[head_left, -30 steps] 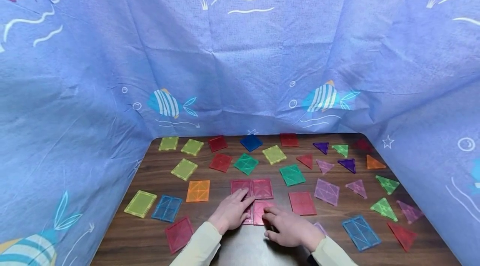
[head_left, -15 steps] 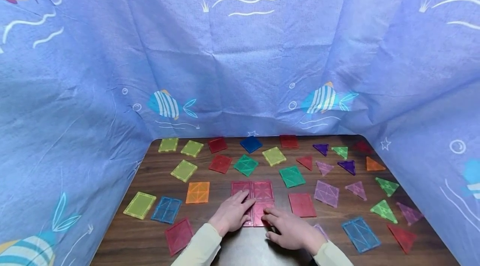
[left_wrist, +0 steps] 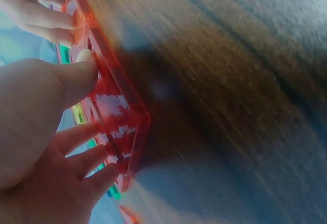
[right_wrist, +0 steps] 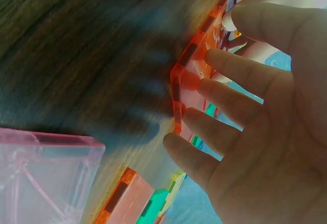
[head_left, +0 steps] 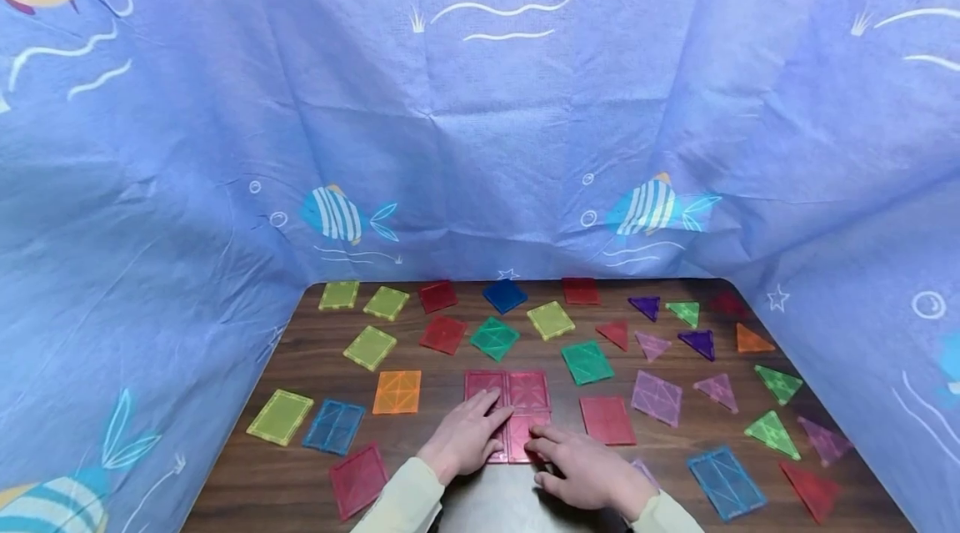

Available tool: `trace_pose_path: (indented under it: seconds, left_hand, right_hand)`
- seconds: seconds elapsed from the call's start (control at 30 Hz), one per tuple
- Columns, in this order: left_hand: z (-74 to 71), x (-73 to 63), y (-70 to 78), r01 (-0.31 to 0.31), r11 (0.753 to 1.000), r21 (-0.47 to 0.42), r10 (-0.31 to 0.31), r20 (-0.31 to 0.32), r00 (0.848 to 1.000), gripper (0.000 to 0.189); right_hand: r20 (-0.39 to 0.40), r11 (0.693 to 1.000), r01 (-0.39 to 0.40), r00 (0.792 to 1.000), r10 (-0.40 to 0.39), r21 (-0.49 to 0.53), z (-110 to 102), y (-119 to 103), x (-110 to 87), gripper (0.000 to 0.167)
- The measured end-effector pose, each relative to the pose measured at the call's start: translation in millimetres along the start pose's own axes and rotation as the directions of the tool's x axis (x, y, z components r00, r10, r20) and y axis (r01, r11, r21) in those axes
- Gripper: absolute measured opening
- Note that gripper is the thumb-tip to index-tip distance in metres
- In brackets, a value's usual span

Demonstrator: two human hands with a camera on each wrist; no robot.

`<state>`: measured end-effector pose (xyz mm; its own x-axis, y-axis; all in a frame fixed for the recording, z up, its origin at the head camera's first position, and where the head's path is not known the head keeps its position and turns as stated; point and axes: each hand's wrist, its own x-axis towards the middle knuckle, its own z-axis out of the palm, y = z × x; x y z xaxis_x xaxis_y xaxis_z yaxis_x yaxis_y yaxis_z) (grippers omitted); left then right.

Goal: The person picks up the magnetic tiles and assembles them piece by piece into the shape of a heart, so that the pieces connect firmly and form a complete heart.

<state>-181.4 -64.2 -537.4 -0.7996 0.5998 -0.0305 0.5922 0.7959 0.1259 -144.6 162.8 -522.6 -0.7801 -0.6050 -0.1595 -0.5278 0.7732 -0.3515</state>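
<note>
Translucent magenta-red square magnetic tiles lie flat on the table in a two-by-two block: a far-left tile (head_left: pixel 482 383), a far-right tile (head_left: pixel 529 393), a near-left tile mostly hidden under my fingers, and a near-right tile (head_left: pixel 519 438). My left hand (head_left: pixel 463 436) rests on the block's left side with fingers extended. In the left wrist view its thumb (left_wrist: pixel 79 75) touches the near edge. My right hand (head_left: pixel 587 468) touches the near-right tile with its fingertips. The right wrist view shows its fingers spread loosely along the block's edge (right_wrist: pixel 177 91). Neither hand grips anything.
A single red square tile (head_left: pixel 607 420) lies right of the block, with a pale purple tile (right_wrist: pixel 46 178) partly behind my right wrist. Orange (head_left: pixel 397 392), blue (head_left: pixel 333 426) and yellow squares lie left. Several triangles (head_left: pixel 772 433) spread right. A blue fish-print cloth (head_left: pixel 487 141) surrounds the table.
The thin gap between the near-right and far-right tiles a second ago has closed. Both hands stay nearly in place, and the head view has tilted slightly.
</note>
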Motion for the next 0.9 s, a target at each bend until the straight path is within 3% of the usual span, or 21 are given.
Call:
trace_pose_path:
  seconds: [0.53,0.9]
  left_hand:
    - [3.5,-3.7,-5.2,-0.005,1.0,-0.014,0.005,-0.025,1.0,0.048]
    - [1.6,-2.1,6.1,-0.013,1.0,-0.001,0.013,-0.033,0.999,0.048]
  right_hand:
    - [0.009,0.999,0.025,1.0,-0.024,-0.027,0.4,0.7,3.3,0.045]
    - [0.026,0.998,0.052,0.998,-0.051,-0.03,-8.9,5.0,-2.4,0.041]
